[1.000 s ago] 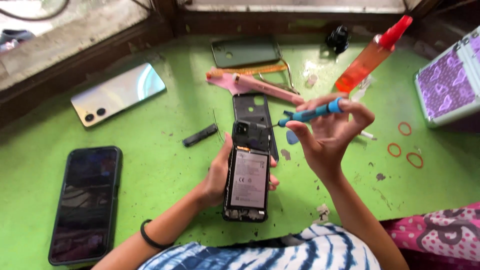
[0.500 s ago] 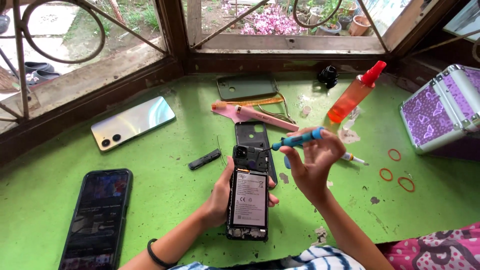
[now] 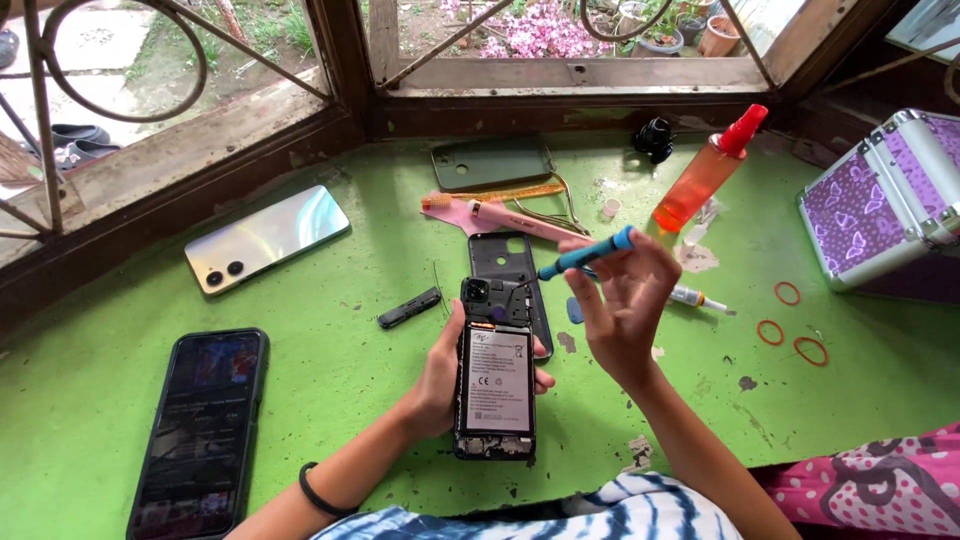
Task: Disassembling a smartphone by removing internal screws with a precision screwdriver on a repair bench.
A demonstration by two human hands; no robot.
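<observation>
My left hand (image 3: 440,375) grips an opened phone (image 3: 494,372) from beneath, its back cover off so the battery and camera module show. My right hand (image 3: 625,305) holds a blue screwdriver (image 3: 585,256) between the fingers, with the tip slanting down toward the phone's upper right corner. The removed dark back cover (image 3: 507,262) lies on the green table (image 3: 330,400) just behind the phone.
A black phone (image 3: 200,425) lies at the left, a silver phone (image 3: 265,238) further back, and a small black part (image 3: 409,308) between them. Behind are a green case (image 3: 490,161), pink tool (image 3: 500,217), orange spray bottle (image 3: 705,175), glue tube (image 3: 697,297), rubber bands (image 3: 790,325) and purple box (image 3: 885,195).
The view has tilted upward, showing more of the window. My right hand has brought the screwdriver tip down closer to the top of the phone. My left hand keeps its grip.
</observation>
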